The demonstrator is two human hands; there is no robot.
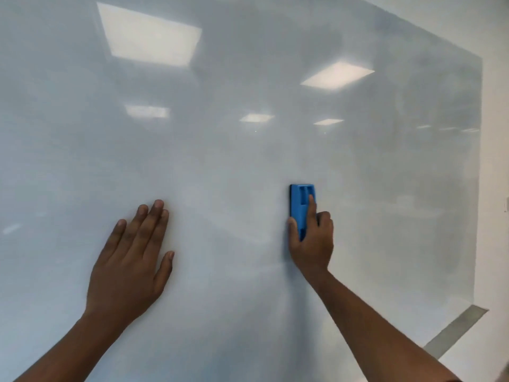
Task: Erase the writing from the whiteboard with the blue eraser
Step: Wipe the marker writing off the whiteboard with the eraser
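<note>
Head view: single wide-angle camera, worn at head height; faces the whiteboard (248, 161) straight on, tilted slightly down; close range, both forearms reaching in from the lower edge; board's right edge visible.

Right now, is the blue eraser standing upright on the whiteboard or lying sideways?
Upright: the blue eraser has its long side vertical, gripped by the right hand against the whiteboard.

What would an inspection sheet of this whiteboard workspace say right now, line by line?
Surface: whiteboard glossy, reflecting ceiling lights; faint grey smudges towards its right side; no clear writing seen.
Job's things: blue eraser upright, against the board.
Clutter: nothing seen.
Grippers: right hand grips the eraser, index finger along its back; left hand rests flat on the board, fingers straight.
Cables: nothing seen.
Surroundings: white wall right of the board; grey strip at lower right.
</note>
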